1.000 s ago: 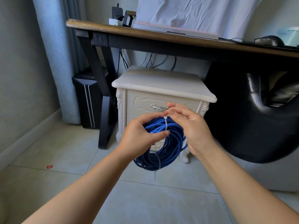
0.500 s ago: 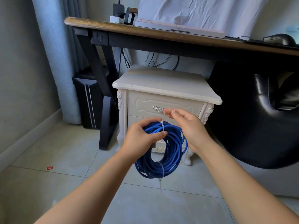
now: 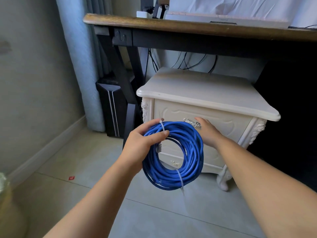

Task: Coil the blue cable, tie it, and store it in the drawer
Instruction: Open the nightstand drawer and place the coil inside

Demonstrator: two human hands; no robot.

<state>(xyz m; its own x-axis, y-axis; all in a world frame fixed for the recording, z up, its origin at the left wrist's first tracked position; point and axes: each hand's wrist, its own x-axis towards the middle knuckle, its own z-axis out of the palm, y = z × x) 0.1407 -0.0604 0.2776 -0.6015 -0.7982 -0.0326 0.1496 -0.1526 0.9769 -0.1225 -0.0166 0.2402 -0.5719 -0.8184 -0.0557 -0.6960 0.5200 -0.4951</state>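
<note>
Left hand (image 3: pixel 141 143): centre of the frame; I grip the upper left arc of the coil, thumb laid across the front of the strands, fingers curled round behind.
Blue cable (image 3: pixel 195 152): wound into a round coil, held off the floor in my left hand, in front of the nightstand's lower front.
Ties: one white zip tie (image 3: pixel 162 126) binds the top of the coil just beside my thumb; a second (image 3: pixel 178 177) binds the bottom, its tail hanging down.
Plug (image 3: pixel 159 147): a clear cable end hangs inside the ring, below my thumb.
Right hand (image 3: pixel 208 133): right of centre, behind the coil, at the silver handle (image 3: pixel 191 122); the fingers are hidden, so I cannot tell whether it grips.
Drawer (image 3: pixel 228 123): top front of the cream nightstand (image 3: pixel 205 93), closed.
Counter (image 3: pixel 188 25): wooden top, dark frame, across the upper frame above the nightstand.
Floor (image 3: pixel 154 217): pale tiles; a small red scrap (image 3: pixel 71 178) lies at lower left.
</note>
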